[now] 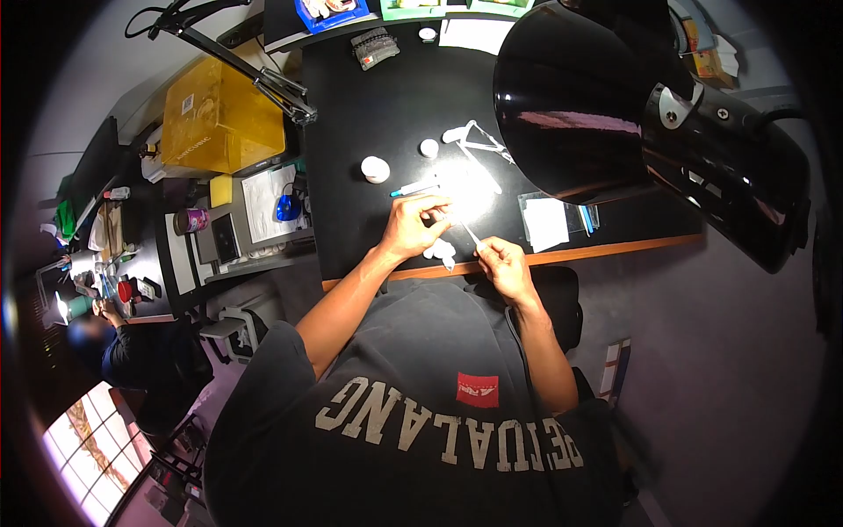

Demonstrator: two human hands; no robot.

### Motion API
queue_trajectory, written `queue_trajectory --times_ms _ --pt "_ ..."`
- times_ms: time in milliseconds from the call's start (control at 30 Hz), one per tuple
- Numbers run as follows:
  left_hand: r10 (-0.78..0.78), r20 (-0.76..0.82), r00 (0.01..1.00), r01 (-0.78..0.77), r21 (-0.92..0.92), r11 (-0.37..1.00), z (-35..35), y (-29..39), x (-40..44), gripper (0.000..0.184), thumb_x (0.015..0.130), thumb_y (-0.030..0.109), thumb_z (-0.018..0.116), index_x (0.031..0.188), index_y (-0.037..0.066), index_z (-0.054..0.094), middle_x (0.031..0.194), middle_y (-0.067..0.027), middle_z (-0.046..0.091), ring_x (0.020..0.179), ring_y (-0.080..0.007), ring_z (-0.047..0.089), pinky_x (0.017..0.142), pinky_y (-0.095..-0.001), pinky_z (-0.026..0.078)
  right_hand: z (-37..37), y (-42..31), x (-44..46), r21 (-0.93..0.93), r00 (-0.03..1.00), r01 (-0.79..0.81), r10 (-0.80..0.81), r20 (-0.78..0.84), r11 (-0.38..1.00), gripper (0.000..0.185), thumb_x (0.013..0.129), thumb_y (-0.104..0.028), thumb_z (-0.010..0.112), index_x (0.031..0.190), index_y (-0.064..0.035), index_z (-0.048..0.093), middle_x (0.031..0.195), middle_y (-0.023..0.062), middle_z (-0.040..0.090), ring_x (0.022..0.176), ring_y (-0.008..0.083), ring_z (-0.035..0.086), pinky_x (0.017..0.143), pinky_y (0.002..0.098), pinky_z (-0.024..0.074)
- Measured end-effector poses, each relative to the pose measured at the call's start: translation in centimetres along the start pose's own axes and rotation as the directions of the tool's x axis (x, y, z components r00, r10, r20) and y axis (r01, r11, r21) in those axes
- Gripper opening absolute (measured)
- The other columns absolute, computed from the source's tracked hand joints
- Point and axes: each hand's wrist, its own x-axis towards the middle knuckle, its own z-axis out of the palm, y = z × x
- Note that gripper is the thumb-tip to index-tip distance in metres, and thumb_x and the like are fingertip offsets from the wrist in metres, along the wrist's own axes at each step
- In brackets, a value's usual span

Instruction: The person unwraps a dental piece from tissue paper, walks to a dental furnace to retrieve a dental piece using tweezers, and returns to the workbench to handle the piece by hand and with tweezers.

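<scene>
Over the front part of the black table, my left hand has its fingertips pinched together at the edge of the bright lamp glare; what they hold is too small to tell. My right hand is closed on a thin pale stick-like tool, whose tip points up and left toward my left fingertips. Crumpled white pieces lie between my hands near the table edge. Beyond my left hand lies a blue-tipped pen. Two white round containers, one larger and one smaller, stand farther back.
A large black lamp overhangs the right side. White paper and blue pens lie right of my hands. A white wire-like frame is behind the glare. A yellow box stands left; another person sits far left.
</scene>
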Motion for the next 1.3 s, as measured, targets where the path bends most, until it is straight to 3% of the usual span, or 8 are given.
queue_trajectory --times_ms 233,333,633,733,833,933,1300 --pt "-0.008 -0.027 1.0 0.007 -0.035 0.999 0.1 -0.3 -0.1 0.033 0.072 -0.003 0.077 0.104 -0.001 0.072 0.084 -0.0065 0.071 0.068 -0.0059 0.061 0.061 -0.0211 0.049 0.2 -0.3 -0.2 0.063 1.0 -0.024 0.023 0.021 0.998 0.022 0.099 -0.018 0.057 0.085 -0.0022 0.066 0.062 -0.0036 0.053 0.054 0.0036 0.042 0.049 0.0223 0.0311" --pt "-0.052 -0.006 0.999 0.052 -0.052 0.997 0.0 0.2 -0.1 0.033 0.073 -0.004 0.078 0.106 -0.004 0.071 0.086 -0.0081 0.074 0.072 -0.0075 0.066 0.068 -0.0218 0.051 0.1 -0.5 -0.2 0.067 0.999 -0.044 0.042 0.025 0.997 0.023 0.099 -0.019 0.057 0.085 -0.0028 0.066 0.062 -0.0037 0.052 0.055 0.0037 0.042 0.049 0.0221 0.0309" --pt "-0.009 -0.042 0.999 0.005 -0.088 0.996 0.4 -0.5 -0.3 0.048 0.072 -0.002 0.081 0.118 -0.002 0.066 0.089 -0.0097 0.074 0.074 -0.0106 0.069 0.068 -0.0242 0.055 0.3 0.0 -0.1 0.061 0.999 -0.033 0.032 0.003 0.998 0.023 0.1 -0.019 0.057 0.085 -0.0033 0.066 0.062 -0.0039 0.052 0.054 0.0041 0.042 0.049 0.0227 0.0304" --pt "-0.009 -0.042 0.999 0.006 -0.08 0.997 0.4 -0.4 -0.3 0.052 0.072 -0.002 0.081 0.121 -0.002 0.064 0.092 -0.0104 0.074 0.075 -0.0114 0.07 0.07 -0.0249 0.055 0.2 -0.2 -0.2 0.128 0.999 -0.028 0.025 0.025 0.991 0.023 0.1 -0.019 0.057 0.085 -0.0033 0.065 0.061 -0.004 0.05 0.051 0.0035 0.038 0.047 0.0217 0.0287" --pt "-0.03 -0.025 0.999 0.028 -0.068 0.997 0.0 0.3 -0.2 0.051 0.073 -0.001 0.081 0.12 -0.004 0.064 0.096 -0.0123 0.075 0.08 -0.0123 0.071 0.074 -0.0252 0.055 0.0 -0.9 -0.5 0.358 0.984 -0.157 0.115 0.135 0.921 0.022 0.1 -0.02 0.057 0.087 -0.0035 0.064 0.06 -0.005 0.047 0.049 0.0019 0.033 0.044 0.0196 0.025" --pt "-0.033 -0.027 0.999 0.031 -0.09 0.996 0.1 0.4 -0.2 0.051 0.073 -0.001 0.081 0.121 -0.005 0.063 0.096 -0.0126 0.075 0.08 -0.0125 0.071 0.075 -0.0251 0.056 -0.1 -1.1 -0.6 0.451 0.973 -0.209 0.137 0.187 0.868 0.021 0.101 -0.02 0.056 0.089 -0.003 0.062 0.061 -0.0053 0.044 0.047 0.0007 0.029 0.042 0.018 0.0217" --pt "-0.018 -0.041 0.999 0.014 -0.092 0.996 0.0 1.8 0.3 0.05 0.075 0.0 0.08 0.121 -0.005 0.063 0.095 -0.0118 0.074 0.081 -0.0126 0.071 0.074 -0.0253 0.055 -0.5 -2.1 -0.8 0.642 0.947 -0.313 0.181 0.265 0.7 0.02 0.102 -0.016 0.052 0.092 -0.0011 0.061 0.064 -0.0021 0.045 0.047 0.0011 0.028 0.041 0.0166 0.0232"
